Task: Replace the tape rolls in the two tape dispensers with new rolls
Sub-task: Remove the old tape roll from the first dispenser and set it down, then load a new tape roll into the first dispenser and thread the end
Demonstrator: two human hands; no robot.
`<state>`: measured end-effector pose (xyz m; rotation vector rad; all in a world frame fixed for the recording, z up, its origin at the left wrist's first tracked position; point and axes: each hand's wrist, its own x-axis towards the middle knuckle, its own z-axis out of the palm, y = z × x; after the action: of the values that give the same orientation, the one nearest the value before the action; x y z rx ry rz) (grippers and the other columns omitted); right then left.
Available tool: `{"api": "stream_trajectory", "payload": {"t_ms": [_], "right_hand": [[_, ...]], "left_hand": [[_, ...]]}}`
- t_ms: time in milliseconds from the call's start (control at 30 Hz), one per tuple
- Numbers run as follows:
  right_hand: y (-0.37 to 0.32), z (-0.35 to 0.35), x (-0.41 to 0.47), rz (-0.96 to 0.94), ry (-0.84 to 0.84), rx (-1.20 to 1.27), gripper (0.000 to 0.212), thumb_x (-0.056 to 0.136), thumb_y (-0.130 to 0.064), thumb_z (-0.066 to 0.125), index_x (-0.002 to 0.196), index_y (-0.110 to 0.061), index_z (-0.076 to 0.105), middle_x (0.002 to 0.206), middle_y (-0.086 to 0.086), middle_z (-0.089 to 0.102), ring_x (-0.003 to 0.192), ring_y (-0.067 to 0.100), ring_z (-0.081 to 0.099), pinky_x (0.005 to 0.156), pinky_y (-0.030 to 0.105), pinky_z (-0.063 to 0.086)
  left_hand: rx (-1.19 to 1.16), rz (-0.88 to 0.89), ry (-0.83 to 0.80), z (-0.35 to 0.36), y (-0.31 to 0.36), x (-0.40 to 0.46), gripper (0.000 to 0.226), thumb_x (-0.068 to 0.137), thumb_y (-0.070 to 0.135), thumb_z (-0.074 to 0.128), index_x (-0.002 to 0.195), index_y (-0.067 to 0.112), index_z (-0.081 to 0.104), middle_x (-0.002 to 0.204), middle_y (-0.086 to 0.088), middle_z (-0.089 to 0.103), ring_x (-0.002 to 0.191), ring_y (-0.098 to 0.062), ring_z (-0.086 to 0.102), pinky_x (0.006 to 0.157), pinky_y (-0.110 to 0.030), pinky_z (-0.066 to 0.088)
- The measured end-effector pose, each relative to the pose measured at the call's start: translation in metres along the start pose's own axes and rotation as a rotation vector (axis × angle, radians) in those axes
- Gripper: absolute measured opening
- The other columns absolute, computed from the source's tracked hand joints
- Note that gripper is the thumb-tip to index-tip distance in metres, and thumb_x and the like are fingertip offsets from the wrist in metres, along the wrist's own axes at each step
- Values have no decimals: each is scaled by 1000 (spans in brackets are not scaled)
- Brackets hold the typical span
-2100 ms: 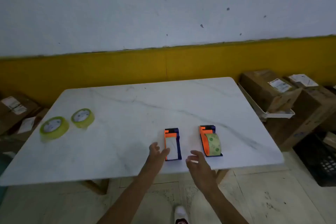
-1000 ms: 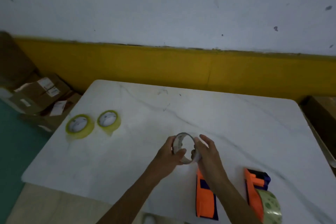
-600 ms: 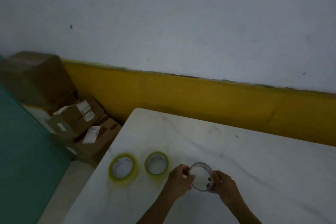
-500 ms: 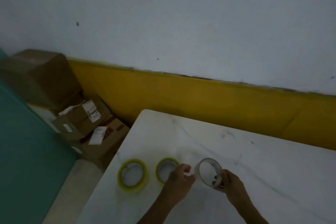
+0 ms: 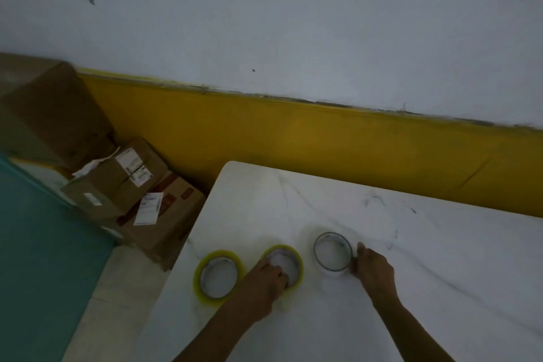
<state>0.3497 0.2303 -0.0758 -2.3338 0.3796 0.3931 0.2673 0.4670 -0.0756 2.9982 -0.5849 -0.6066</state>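
Note:
Two new yellow tape rolls lie flat near the left edge of the white marble table [image 5: 440, 244]. My left hand [image 5: 266, 281] grips the right yellow roll [image 5: 289, 253], fingers inside its core. The left yellow roll [image 5: 219, 276] lies untouched beside it. To the right sits the used, nearly empty roll core [image 5: 332, 253], a thin grey ring resting on the table. My right hand [image 5: 373, 269] touches its right side with the fingertips. Both dispensers are out of view.
Several cardboard boxes [image 5: 117, 182] are stacked on the floor left of the table, against the yellow wall band [image 5: 323, 141]. A teal surface [image 5: 35, 258] fills the lower left. The table's left edge runs close to the yellow rolls.
The empty core went from between both hands down onto the table. My left hand let go of it and moved left onto the right yellow roll. The view swung left.

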Motion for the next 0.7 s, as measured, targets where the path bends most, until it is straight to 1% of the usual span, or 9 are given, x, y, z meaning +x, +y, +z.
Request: {"api": "stream_trajectory", "payload": {"t_ms": [67, 133, 200, 267, 333, 400, 467, 567, 700], "right_hand": [[-3, -4, -10, 1, 37, 10, 40, 100, -34, 39, 110, -3, 62, 119, 21, 65, 113, 36, 59, 101, 40, 42], [-5, -8, -32, -148, 113, 80, 41, 94, -29, 54, 128, -5, 54, 127, 16, 60, 117, 31, 57, 101, 36, 43], [-1, -13, -58, -372, 92, 114, 35, 88, -24, 64, 121, -14, 58, 112, 1, 64, 104, 15, 60, 90, 16, 44], [3, -20, -79, -465, -116, 85, 28, 86, -27, 67, 112, -22, 62, 103, -13, 63, 96, 1, 58, 81, 0, 37], [12, -28, -91, -515, -238, 109, 26, 86, -29, 68, 111, -25, 64, 107, -14, 64, 98, 1, 60, 83, 1, 41], [26, -40, -99, -522, -208, 212, 22, 83, -26, 71, 105, -22, 68, 106, -8, 70, 95, 6, 66, 86, 14, 51], [43, -60, -108, -510, -144, 288, 15, 80, -19, 75, 95, -18, 72, 97, -4, 74, 90, 7, 68, 83, 18, 54], [75, -96, -129, -463, -134, 396, 7, 79, -8, 74, 85, -11, 75, 86, 0, 76, 81, 7, 71, 74, 20, 55], [122, -143, -156, -537, -32, 252, 12, 87, -21, 65, 79, -16, 73, 77, -4, 75, 74, 7, 69, 70, 19, 54]], "left_hand": [[-13, 8, 85, -1, -4, 2, 36, 53, 19, 77, 88, 26, 76, 87, 5, 76, 86, -17, 72, 97, -30, 55], [-138, -16, 232, -8, 2, 2, 32, 55, 28, 70, 85, 27, 78, 88, 8, 78, 84, -14, 74, 79, -24, 59], [-357, -70, 336, -26, 23, 1, 34, 71, 23, 55, 98, 19, 76, 99, -2, 77, 92, -23, 73, 76, -25, 58], [-639, -165, 280, -47, 51, -4, 26, 84, 22, 54, 104, 15, 69, 93, 4, 72, 94, -20, 68, 73, -20, 49], [-829, -169, 239, -61, 77, -9, 21, 85, 30, 60, 93, 12, 65, 73, 3, 64, 73, -10, 63, 63, -20, 42], [-936, -188, 224, -68, 103, -14, 25, 82, 39, 63, 90, 16, 68, 71, 0, 67, 61, 3, 56, 58, -15, 42], [-985, -186, 169, -69, 130, -18, 17, 83, 40, 63, 84, 25, 71, 61, 9, 60, 52, 9, 52, 52, -8, 38], [-1090, -183, 114, -65, 180, -27, 12, 81, 36, 59, 81, 38, 71, 67, 11, 62, 62, 0, 58, 58, -16, 43], [-1135, -251, 147, -57, 257, -42, 40, 75, 41, 61, 87, 3, 70, 72, -6, 62, 66, -17, 63, 62, -32, 47]]}}
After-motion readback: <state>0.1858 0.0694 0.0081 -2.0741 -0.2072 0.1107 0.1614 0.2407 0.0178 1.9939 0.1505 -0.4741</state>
